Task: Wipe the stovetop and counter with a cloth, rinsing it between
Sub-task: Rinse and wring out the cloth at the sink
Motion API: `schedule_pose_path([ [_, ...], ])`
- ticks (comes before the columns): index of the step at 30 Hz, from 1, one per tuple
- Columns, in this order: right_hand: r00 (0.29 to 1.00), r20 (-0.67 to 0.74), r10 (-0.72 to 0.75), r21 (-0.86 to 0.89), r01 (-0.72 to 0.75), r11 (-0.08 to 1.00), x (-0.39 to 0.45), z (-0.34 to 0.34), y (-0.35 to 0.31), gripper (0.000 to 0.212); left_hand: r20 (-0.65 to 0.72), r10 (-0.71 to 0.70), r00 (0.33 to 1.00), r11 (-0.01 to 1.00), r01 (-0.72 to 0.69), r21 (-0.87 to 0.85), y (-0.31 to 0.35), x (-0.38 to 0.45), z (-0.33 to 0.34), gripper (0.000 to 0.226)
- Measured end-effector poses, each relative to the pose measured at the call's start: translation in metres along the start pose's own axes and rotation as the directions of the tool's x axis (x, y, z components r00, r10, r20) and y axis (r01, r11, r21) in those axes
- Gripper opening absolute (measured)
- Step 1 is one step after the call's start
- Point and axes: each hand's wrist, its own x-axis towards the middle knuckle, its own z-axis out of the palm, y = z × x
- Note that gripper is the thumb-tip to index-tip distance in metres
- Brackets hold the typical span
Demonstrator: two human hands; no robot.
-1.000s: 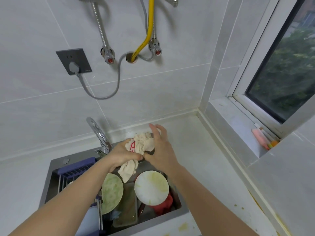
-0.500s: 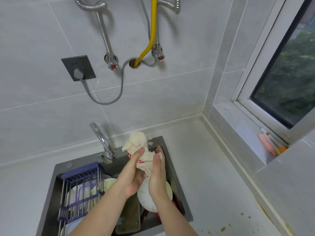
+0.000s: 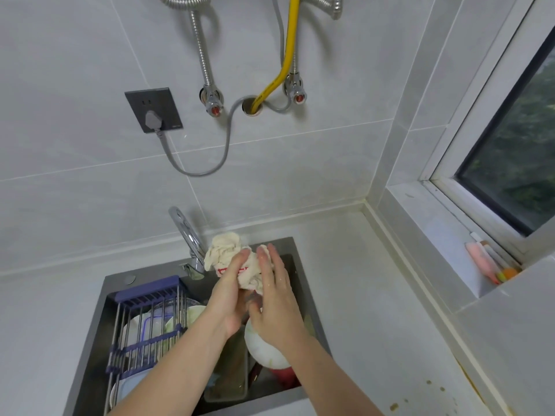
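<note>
A crumpled cream cloth [image 3: 225,250] with red markings is bunched above the dark sink [image 3: 120,285], just right of the chrome faucet [image 3: 186,232]. My left hand [image 3: 229,295] and my right hand [image 3: 277,301] press it between their palms, fingers straight and pointing away from me. Both hands look wet. The cloth's lower part is hidden between the palms. The pale counter [image 3: 360,295] runs right of the sink and bears brown spots [image 3: 435,385] near its front right. No stovetop is in view.
The sink holds a blue wire dish rack [image 3: 144,298] with plates, a white plate [image 3: 264,352], a clear tray [image 3: 228,376] and a red item [image 3: 283,378]. Coloured brushes [image 3: 492,267] lie on the window ledge at right. Hoses, valves and a wall socket [image 3: 153,111] hang above.
My hands went from clutching and twisting the cloth to pressing it between flat palms. The cloth now bunches above my fingertips, closer to the faucet.
</note>
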Motion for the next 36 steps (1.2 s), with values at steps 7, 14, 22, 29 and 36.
schedule_pose_path([
  [7,0.998,0.018,0.057,-0.273,-0.05,0.961,0.041,0.002,0.002,0.105,-0.095,0.05,0.994,0.984,-0.032,0.175,-0.007,-0.005,0.003,0.04],
  [14,0.96,0.088,0.267,-0.157,-0.251,0.955,0.055,0.014,0.005,0.04,-0.231,0.254,0.939,0.909,-0.151,0.389,0.004,0.015,-0.009,0.041],
  [22,0.846,0.471,0.25,0.31,-0.424,0.851,0.052,0.015,0.001,0.021,-0.064,0.227,0.972,0.906,-0.187,0.379,0.013,0.018,-0.028,0.048],
  [29,0.807,0.558,0.193,0.404,-0.468,0.786,0.041,0.015,0.007,0.023,0.038,0.175,0.984,0.92,-0.177,0.351,0.008,0.015,-0.032,0.048],
  [36,0.866,0.385,0.319,0.174,-0.407,0.897,0.038,0.007,0.02,0.057,0.06,0.262,0.963,0.792,-0.25,0.558,0.011,0.022,-0.019,0.032],
])
